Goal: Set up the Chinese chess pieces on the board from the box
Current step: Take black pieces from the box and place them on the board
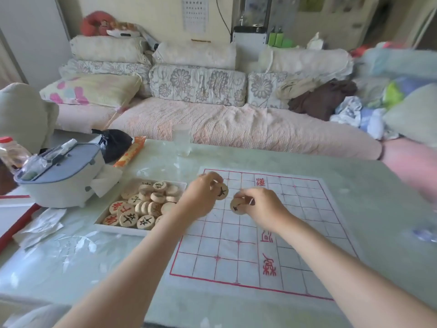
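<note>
A flat white box (120,230) full of round wooden chess pieces (142,205) sits just left of the white board with red lines (307,221). Over the board's far part, the left hand (201,192) pinches one black-marked wooden disc (222,192), and the right hand (262,204) grips another black-marked disc (237,206).

a grey lidded container (60,181) sits left – behind it, a black bag (114,143) and sofa (212,121).

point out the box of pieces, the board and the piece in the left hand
box (113,228): head view, near white rim
board (236,261): head view, bare grid square
piece (221,192): head view, black-marked face, held by left hand (203,194)
</note>
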A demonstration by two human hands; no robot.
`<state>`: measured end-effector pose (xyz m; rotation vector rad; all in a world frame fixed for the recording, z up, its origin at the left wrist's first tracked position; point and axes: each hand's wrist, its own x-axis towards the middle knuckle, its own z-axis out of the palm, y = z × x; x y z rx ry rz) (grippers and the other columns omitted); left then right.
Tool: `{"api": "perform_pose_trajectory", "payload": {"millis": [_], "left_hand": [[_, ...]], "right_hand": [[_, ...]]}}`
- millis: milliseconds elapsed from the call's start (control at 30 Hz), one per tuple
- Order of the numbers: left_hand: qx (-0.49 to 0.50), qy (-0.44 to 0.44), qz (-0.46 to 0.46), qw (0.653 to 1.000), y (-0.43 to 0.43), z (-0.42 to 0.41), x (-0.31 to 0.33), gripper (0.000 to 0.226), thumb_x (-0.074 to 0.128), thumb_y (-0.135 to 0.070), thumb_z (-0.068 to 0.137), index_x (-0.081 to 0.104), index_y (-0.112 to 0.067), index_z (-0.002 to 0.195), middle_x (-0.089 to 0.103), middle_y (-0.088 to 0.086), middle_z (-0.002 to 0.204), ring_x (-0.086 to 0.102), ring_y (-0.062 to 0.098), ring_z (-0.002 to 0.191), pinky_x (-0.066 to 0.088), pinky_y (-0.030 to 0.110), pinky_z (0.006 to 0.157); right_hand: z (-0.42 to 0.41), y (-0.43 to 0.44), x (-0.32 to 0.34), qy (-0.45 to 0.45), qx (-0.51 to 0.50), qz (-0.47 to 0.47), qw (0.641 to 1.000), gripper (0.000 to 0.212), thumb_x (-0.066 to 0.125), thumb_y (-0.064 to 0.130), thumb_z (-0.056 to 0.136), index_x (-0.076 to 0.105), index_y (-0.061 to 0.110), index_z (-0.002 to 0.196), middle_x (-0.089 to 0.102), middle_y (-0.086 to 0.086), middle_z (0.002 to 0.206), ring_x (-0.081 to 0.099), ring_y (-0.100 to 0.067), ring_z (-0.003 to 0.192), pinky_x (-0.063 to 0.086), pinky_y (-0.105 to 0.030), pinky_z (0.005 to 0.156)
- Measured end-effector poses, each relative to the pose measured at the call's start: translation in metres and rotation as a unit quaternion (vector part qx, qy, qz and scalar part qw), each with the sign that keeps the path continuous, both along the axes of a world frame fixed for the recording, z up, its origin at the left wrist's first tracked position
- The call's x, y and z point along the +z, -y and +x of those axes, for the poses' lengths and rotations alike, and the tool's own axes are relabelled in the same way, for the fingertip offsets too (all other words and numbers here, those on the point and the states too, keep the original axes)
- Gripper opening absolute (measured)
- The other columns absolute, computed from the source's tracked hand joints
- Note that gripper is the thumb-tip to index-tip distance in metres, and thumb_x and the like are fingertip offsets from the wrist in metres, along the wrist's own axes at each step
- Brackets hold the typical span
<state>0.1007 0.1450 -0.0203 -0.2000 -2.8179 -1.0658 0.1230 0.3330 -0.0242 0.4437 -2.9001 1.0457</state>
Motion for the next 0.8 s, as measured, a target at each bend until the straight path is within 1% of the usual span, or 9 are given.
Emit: {"api": "perform_pose_trajectory", "payload": {"millis": [67, 167, 267, 333, 400, 467, 567, 633, 800], "left_hand": [[-0.037, 0.017, 0.003, 0.999, -0.036, 0.008, 0.000, 0.024, 0.045, -0.020, 0.096, 0.061, -0.026, 0.113, 0.057, 0.001, 0.114, 0.054, 0.018, 0.085, 0.041, 0.026, 0.060], [-0.093, 0.041, -0.005, 0.995, -0.092, 0.020, -0.002, 0.027, 0.045, -0.018, 0.096, 0.064, -0.025, 0.113, 0.057, 0.004, 0.115, 0.057, 0.022, 0.091, 0.046, 0.027, 0.064], [-0.141, 0.069, -0.018, 0.987, -0.140, 0.030, -0.011, 0.029, 0.043, -0.019, 0.096, 0.064, -0.025, 0.116, 0.056, 0.005, 0.115, 0.058, 0.021, 0.079, 0.045, 0.025, 0.053], [-0.160, 0.090, -0.022, 0.983, -0.168, 0.036, -0.018, 0.030, 0.042, -0.019, 0.097, 0.061, -0.026, 0.119, 0.057, 0.003, 0.115, 0.054, 0.017, 0.066, 0.043, 0.025, 0.048], [-0.170, 0.102, -0.018, 0.980, -0.192, 0.041, -0.026, 0.030, 0.041, -0.020, 0.097, 0.058, -0.026, 0.121, 0.059, 0.000, 0.112, 0.052, 0.013, 0.062, 0.042, 0.024, 0.048], [-0.174, 0.111, -0.020, 0.978, -0.214, 0.045, -0.032, 0.027, 0.043, -0.020, 0.097, 0.055, -0.026, 0.120, 0.059, -0.005, 0.107, 0.052, 0.013, 0.063, 0.042, 0.024, 0.049], [-0.178, 0.119, -0.035, 0.976, -0.240, 0.047, -0.041, 0.024, 0.043, -0.019, 0.096, 0.054, -0.027, 0.116, 0.057, -0.007, 0.102, 0.052, 0.013, 0.065, 0.042, 0.025, 0.049], [-0.172, 0.126, -0.030, 0.977, -0.250, 0.045, -0.049, 0.025, 0.042, -0.018, 0.097, 0.054, -0.027, 0.116, 0.059, -0.004, 0.105, 0.052, 0.014, 0.066, 0.042, 0.024, 0.048], [-0.160, 0.114, -0.031, 0.980, -0.260, 0.039, -0.069, 0.028, 0.040, -0.018, 0.099, 0.056, -0.027, 0.119, 0.060, 0.002, 0.113, 0.054, 0.013, 0.064, 0.042, 0.022, 0.050]], "right_hand": [[0.015, -0.037, 0.000, 0.017, -0.024, 0.013, 0.999, 0.018, 0.067, 0.013, 0.091, 0.074, 0.019, 0.106, 0.059, 0.018, 0.090, 0.052, -0.001, 0.081, 0.032, -0.004, 0.068], [0.035, -0.094, -0.009, 0.044, -0.083, 0.007, 0.996, 0.019, 0.065, 0.014, 0.092, 0.073, 0.022, 0.107, 0.065, 0.010, 0.098, 0.058, -0.013, 0.088, 0.037, -0.011, 0.069], [0.055, -0.144, -0.023, 0.058, -0.133, 0.001, 0.989, 0.022, 0.064, 0.019, 0.094, 0.070, 0.029, 0.113, 0.066, 0.009, 0.102, 0.059, -0.013, 0.087, 0.040, -0.018, 0.070], [0.068, -0.171, -0.030, 0.061, -0.154, -0.014, 0.986, 0.032, 0.066, 0.023, 0.095, 0.063, 0.030, 0.126, 0.064, 0.005, 0.098, 0.057, -0.011, 0.080, 0.040, -0.012, 0.066], [0.077, -0.193, -0.037, 0.069, -0.169, -0.023, 0.983, 0.037, 0.068, 0.027, 0.093, 0.060, 0.032, 0.129, 0.063, 0.001, 0.093, 0.056, -0.008, 0.075, 0.040, -0.008, 0.062], [0.083, -0.211, -0.045, 0.080, -0.185, -0.019, 0.979, 0.033, 0.067, 0.024, 0.094, 0.062, 0.031, 0.125, 0.062, 0.000, 0.093, 0.057, -0.012, 0.079, 0.040, -0.011, 0.064], [0.084, -0.231, -0.054, 0.088, -0.207, -0.023, 0.974, 0.016, 0.065, 0.019, 0.094, 0.067, 0.034, 0.100, 0.062, 0.008, 0.084, 0.061, -0.019, 0.082, 0.046, -0.026, 0.068], [0.082, -0.239, -0.059, 0.101, -0.201, 0.004, 0.974, 0.019, 0.064, 0.018, 0.093, 0.065, 0.037, 0.090, 0.062, 0.011, 0.079, 0.063, -0.019, 0.080, 0.047, -0.026, 0.066], [0.083, -0.251, -0.064, 0.144, -0.189, 0.030, 0.971, 0.019, 0.067, 0.027, 0.090, 0.068, 0.029, 0.108, 0.064, 0.004, 0.099, 0.062, -0.019, 0.089, 0.053, -0.034, 0.080]]}}
